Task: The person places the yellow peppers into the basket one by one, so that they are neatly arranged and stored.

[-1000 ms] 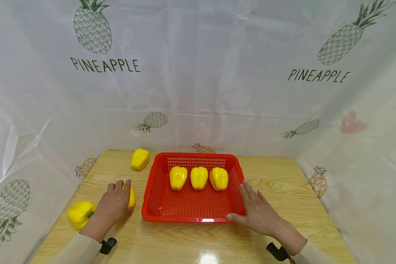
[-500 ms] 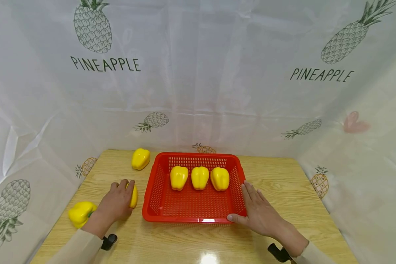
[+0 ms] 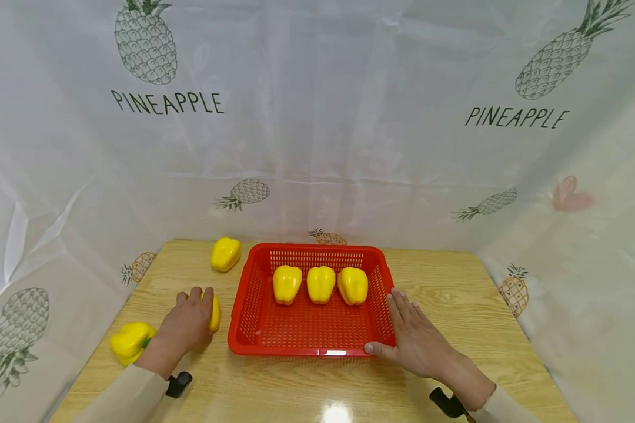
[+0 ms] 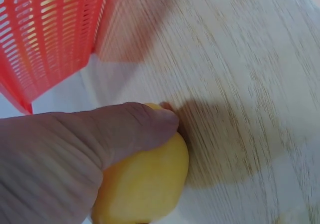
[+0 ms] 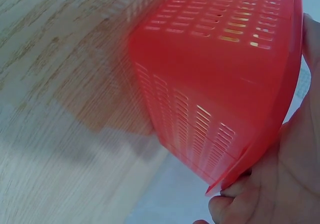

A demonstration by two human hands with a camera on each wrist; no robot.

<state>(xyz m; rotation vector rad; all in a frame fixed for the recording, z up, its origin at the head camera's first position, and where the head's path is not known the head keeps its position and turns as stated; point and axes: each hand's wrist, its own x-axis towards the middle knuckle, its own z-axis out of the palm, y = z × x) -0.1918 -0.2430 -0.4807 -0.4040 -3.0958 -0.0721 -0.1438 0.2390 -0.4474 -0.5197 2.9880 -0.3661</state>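
Observation:
My left hand (image 3: 187, 323) grips a yellow bell pepper (image 3: 214, 314) on the table, left of the red basket (image 3: 309, 351). In the left wrist view the thumb (image 4: 145, 126) lies along the side of that bell pepper (image 4: 150, 184); the other fingers are out of sight there. With fairly straight fingers, my right hand (image 3: 418, 346) rests on the basket's near right corner, thumb on the front rim. The right wrist view shows the palm against the basket's outer rim (image 5: 280, 119). Inside the basket, yellow bell peppers (image 3: 320, 285) stand in a row of three along the back.
One yellow bell pepper (image 3: 226, 254) lies at the table's back left. Another bell pepper (image 3: 129, 342), with a green stem, sits near the left edge beside my left forearm. A pineapple-print sheet (image 3: 338, 147) hangs behind the wooden table (image 3: 439, 276).
My left hand has shifted slightly to the right with the bell pepper. The right hand and the basket have stayed put.

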